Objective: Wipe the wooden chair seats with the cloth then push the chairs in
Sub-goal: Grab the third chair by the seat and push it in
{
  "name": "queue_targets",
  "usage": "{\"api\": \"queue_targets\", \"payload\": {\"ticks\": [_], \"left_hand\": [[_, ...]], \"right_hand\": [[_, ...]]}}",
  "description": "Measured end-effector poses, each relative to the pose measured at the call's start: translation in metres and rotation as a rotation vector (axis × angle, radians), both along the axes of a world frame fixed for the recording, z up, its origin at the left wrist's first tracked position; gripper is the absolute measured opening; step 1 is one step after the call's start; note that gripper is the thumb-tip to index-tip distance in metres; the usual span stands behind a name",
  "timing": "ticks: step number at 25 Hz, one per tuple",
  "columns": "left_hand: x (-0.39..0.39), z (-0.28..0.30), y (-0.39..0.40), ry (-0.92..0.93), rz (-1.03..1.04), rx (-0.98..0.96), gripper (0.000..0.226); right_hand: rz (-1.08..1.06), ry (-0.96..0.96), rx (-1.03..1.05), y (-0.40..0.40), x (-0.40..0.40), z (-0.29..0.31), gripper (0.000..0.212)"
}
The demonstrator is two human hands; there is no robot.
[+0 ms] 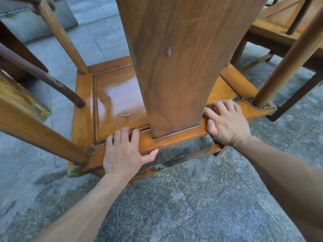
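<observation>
Hands on the rear rail of a glossy chair

Chair (120, 95) stands on the grey stone floor (201, 198), seen from behind; its orange-brown seat shines wet, with worn, chipped corners. A wide back splat (180, 67) rises from the rear rail. Left hand (122, 154) and right hand (227, 123) each clasp that rail, fingers on top, thumbs wrapping its near edge.

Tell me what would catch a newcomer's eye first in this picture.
The broad brown wooden back splat rising up the centre dominates. Behind it, the glossy orange-brown wooden chair seat shines wet at left. The left hand and right hand grip the seat's rear rail on either side of the splat.
</observation>
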State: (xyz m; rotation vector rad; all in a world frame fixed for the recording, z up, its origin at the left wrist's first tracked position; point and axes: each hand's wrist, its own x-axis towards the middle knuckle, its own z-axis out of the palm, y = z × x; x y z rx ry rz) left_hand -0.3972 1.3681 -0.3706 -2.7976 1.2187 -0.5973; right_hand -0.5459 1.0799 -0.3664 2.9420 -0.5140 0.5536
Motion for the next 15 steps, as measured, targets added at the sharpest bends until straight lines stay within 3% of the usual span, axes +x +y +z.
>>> {"api": "queue_targets", "payload": {"ticks": [15], "left_hand": [[-0.009, 0.002, -0.036, 0.02, 0.09, 0.081, 0.084]], "right_hand": [[-0.034, 0.146, 0.049, -0.03, 0.014, 0.007, 0.034]]}}
